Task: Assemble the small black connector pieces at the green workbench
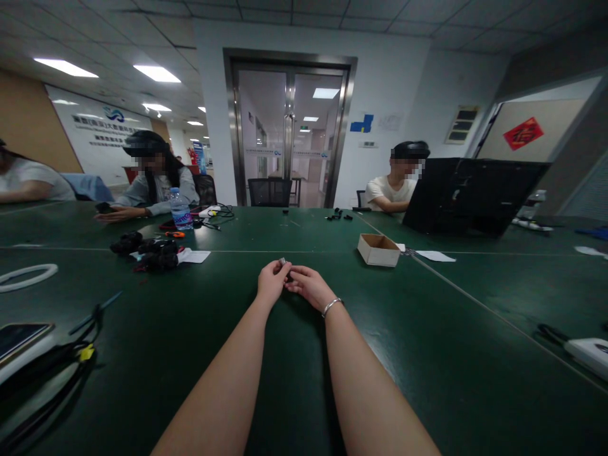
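Both arms reach forward over the dark green table [294, 354], and the hands meet near its middle. My left hand [272, 280] is closed, thumb and fingers pinched on a small object with a light metallic tip [282, 261]. My right hand [308, 285], with a silver bracelet [331, 307] at the wrist, is closed against the same spot; its fingertips touch the left hand's. A dark part shows between the fingers. The object is too small and too covered to name.
An open cardboard box [379, 252] stands right of the hands. Left lie black cable bundles [152, 250], a water bottle [181, 209], a phone [21, 339] and looped cables [57, 380]. Small black pieces [338, 215] lie farther off. A monitor [475, 196] stands right; people sit around the table.
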The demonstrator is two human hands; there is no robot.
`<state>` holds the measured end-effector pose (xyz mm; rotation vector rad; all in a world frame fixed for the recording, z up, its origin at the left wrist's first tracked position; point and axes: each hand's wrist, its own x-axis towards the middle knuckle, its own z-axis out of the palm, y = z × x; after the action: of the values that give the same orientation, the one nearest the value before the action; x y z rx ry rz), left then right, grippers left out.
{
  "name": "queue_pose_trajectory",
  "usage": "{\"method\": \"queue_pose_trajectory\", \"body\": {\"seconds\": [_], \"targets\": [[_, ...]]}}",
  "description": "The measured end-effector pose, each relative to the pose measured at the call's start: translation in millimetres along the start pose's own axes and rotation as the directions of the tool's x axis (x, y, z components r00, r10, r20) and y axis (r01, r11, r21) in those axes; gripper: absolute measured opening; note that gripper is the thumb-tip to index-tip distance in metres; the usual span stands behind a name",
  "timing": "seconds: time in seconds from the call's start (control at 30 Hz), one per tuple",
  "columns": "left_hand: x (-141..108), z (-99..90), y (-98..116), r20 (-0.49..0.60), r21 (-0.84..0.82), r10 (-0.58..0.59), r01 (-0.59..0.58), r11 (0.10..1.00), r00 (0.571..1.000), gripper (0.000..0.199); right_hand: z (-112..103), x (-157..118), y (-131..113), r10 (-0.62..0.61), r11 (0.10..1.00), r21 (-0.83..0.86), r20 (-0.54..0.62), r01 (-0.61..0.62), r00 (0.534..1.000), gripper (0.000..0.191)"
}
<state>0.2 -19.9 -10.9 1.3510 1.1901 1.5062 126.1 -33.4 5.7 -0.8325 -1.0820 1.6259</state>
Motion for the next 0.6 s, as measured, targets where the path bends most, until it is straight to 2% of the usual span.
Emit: {"method": "queue_pose_trajectory", "body": {"seconds": [0.23, 0.33, 0.43, 0.6], "targets": [[3.0, -2.6, 0.5, -0.028, -0.018, -0.019, 0.019, 1.0, 0.999, 0.032, -2.0, 3.7, 1.2, -0.012, 0.997, 0.069, -0.106, 0.019, 0.994, 0.012], [4.5, -3.0, -0.2, -0.02, -0.076, -0.039, 0.038, 0.996, 0.999, 0.033, -3.0, 4.7, 0.7, -0.022, 0.996, 0.089, -0.119, 0.032, 0.993, 0.013], [5.7, -2.9, -1.6, -0.006, -0.11, -0.004, 0.004, 0.994, 1.0, 0.032, -4.3, 5.4, -0.1, -0.021, 0.995, 0.096, -0.127, 0.033, 0.992, 0.015], [4.3, -3.1, 0.2, 0.026, -0.071, 0.062, -0.06, 0.996, 0.998, 0.024, -7.4, 7.9, 1.1, -0.068, 0.993, 0.084, -0.184, 0.085, 0.98, 0.02]]}}
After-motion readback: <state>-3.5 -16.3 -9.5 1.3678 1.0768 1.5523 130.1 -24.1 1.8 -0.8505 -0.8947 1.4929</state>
